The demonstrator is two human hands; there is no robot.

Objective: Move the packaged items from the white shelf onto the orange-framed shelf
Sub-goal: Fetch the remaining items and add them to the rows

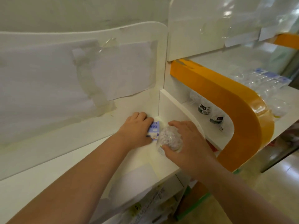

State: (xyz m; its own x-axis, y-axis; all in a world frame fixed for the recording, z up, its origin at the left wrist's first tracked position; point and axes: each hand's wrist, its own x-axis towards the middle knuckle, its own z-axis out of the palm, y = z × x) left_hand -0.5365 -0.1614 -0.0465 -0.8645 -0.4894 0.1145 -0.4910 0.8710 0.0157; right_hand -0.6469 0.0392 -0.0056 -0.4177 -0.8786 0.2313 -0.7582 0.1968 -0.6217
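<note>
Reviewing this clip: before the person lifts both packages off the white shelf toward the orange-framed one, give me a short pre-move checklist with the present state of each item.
1. Right hand has a grip on the clear bag of small pieces: ok, fingers and thumb curl round it.
2. Left hand has a grip on the blue-and-white packet: ok, though fingertips are hidden.
3. Both packages off the white shelf: cannot tell.
4. Free room on the orange-framed shelf: ok, bare surface shows beside the dark-labelled packages.
5. Path round the white divider: cannot tell.
</note>
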